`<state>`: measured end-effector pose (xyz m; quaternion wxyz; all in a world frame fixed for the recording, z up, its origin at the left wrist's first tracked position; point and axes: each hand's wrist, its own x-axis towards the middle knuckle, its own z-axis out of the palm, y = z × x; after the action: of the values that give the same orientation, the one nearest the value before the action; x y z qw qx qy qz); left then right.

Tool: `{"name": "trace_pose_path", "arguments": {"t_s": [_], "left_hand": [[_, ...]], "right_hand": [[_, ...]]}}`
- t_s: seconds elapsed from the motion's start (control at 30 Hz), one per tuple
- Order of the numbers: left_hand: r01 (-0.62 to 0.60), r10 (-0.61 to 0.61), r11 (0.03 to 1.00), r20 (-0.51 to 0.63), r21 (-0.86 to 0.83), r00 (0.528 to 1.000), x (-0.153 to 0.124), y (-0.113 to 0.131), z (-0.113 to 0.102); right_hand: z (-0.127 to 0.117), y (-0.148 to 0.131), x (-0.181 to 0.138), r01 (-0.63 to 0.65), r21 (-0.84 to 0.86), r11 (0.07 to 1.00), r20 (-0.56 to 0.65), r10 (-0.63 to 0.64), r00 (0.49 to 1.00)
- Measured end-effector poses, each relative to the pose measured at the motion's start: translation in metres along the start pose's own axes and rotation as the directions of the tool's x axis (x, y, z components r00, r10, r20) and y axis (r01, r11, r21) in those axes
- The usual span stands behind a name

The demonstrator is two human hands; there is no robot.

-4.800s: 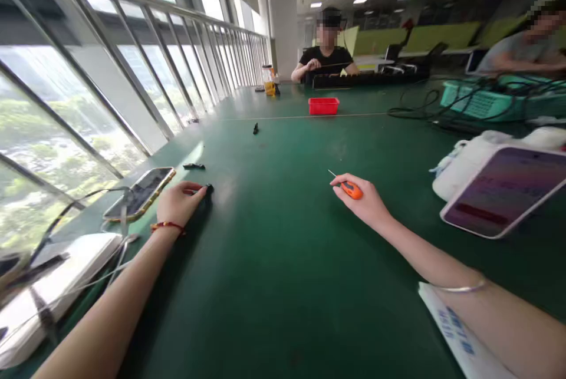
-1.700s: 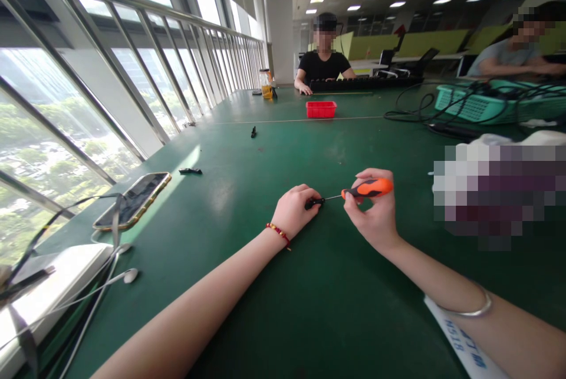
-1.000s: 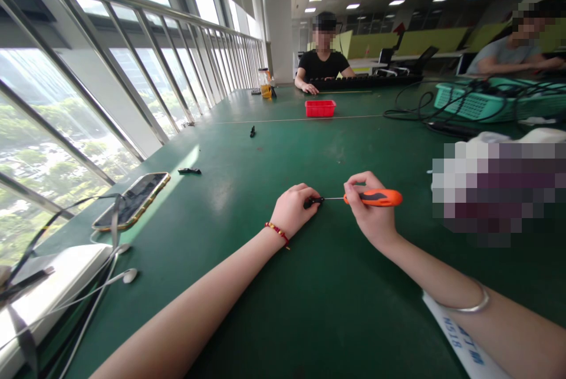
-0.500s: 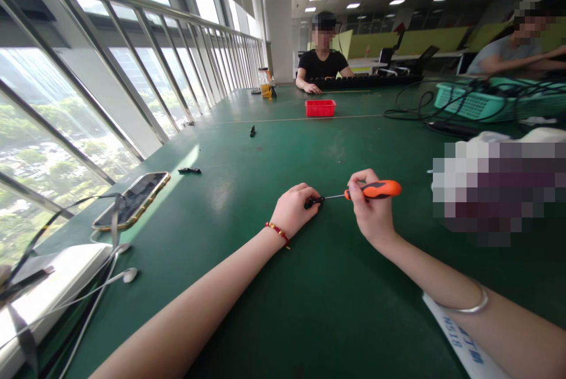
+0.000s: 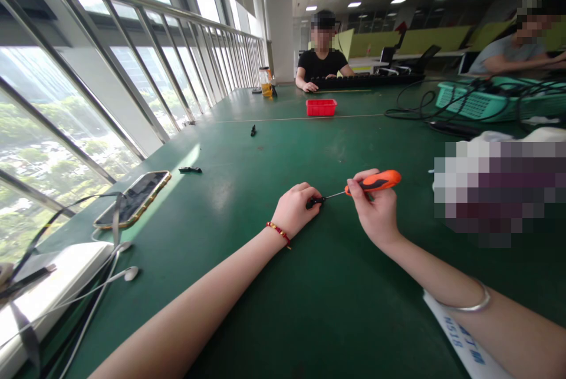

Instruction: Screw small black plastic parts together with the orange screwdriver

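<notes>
Green matting covers the long table [image 5: 247,320] that runs beside a wall of windows [image 5: 88,84], with a phone [image 5: 132,197] lying near its left edge and a red tray [image 5: 321,107] far up the middle. At the centre, the left hand [image 5: 294,209] rests on the table, fingers curled tight around a small black part [image 5: 315,201]. The right hand [image 5: 375,214] grips an orange screwdriver [image 5: 374,181], its thin tip touching that part.
</notes>
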<state>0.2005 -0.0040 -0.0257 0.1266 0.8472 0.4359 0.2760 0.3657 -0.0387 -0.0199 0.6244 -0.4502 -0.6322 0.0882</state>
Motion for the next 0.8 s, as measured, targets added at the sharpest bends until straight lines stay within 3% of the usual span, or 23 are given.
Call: {"name": "trace_pose_path", "arguments": {"t_s": [0.33, 0.5, 0.63, 0.8], "left_hand": [[0.017, -0.017, 1.0, -0.008, 0.014, 1.0, 0.0001, 0.0, -0.0002], [0.032, -0.031, 0.999, -0.021, 0.011, 0.999, -0.0001, 0.0005, -0.0004], [0.038, -0.038, 0.999, -0.02, 0.008, 0.999, 0.0003, -0.0009, -0.0005], [0.055, -0.055, 0.998, -0.031, 0.006, 0.998, 0.0006, -0.0019, -0.0005]], "right_hand": [[0.0012, -0.0009, -0.002, 0.055, 0.069, 0.996, -0.024, -0.054, 0.998], [-0.0005, -0.0041, -0.001, -0.061, 0.055, 0.997, 0.033, 0.059, 0.998], [-0.0001, -0.0065, -0.002, -0.075, 0.098, 0.992, 0.097, 0.066, 0.993], [0.0026, -0.0021, -0.0018, 0.006, 0.098, 0.995, 0.016, -0.007, 1.0]]}}
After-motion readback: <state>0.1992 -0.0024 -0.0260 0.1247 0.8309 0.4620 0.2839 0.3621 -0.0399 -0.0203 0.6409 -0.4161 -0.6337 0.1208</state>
